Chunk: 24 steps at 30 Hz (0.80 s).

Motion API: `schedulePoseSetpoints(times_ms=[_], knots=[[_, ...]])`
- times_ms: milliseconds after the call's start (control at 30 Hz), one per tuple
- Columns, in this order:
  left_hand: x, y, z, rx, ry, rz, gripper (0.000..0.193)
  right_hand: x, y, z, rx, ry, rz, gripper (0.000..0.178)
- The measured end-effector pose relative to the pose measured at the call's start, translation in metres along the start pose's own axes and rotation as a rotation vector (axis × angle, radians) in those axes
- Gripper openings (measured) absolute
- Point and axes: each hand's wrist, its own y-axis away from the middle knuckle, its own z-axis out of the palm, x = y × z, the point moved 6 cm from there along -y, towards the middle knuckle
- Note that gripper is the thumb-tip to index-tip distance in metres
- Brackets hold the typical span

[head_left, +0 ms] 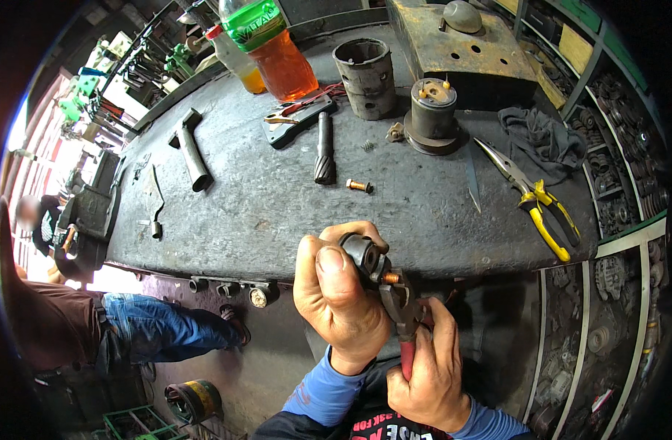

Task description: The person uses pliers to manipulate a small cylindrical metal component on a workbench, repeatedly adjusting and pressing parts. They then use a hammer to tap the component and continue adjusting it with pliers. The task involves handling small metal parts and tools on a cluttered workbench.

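Observation:
My left hand [337,297] is closed around a small black cylindrical part [362,251], held up just before the bench's front edge. A copper-coloured threaded stud [392,278] sticks out of its side. My right hand [433,370] grips red-handled pliers [407,353], their jaws up at the stud; whether they bite on it I cannot tell. Beyond my hands, a short copper-coloured bolt with a dark nut [359,186] lies on the dark bench [255,220]. A fluted steel cutter [324,150] lies behind it.
Long-nose pliers with yellow handles [541,209], a pointed blade [473,180] and a grey rag [545,139] lie right. At the back stand a metal sleeve [365,81], a round housing [433,117] and bottles [281,62]. A hammer-like tool [191,150] lies left; another person [152,323] is beyond.

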Motion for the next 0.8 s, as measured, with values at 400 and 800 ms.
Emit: schedulePoseSetpoints(times_ms=[400,800], knots=[[-0.013,0.008,-0.005,-0.030,-0.090,0.082,0.045,0.004,0.003,0.001,-0.011,-0.011,0.062,0.049],[-0.017,0.000,-0.006,-0.204,-0.297,-0.214,0.041,0.031,0.003,-0.003,0.057,0.119,-0.064,0.030]])
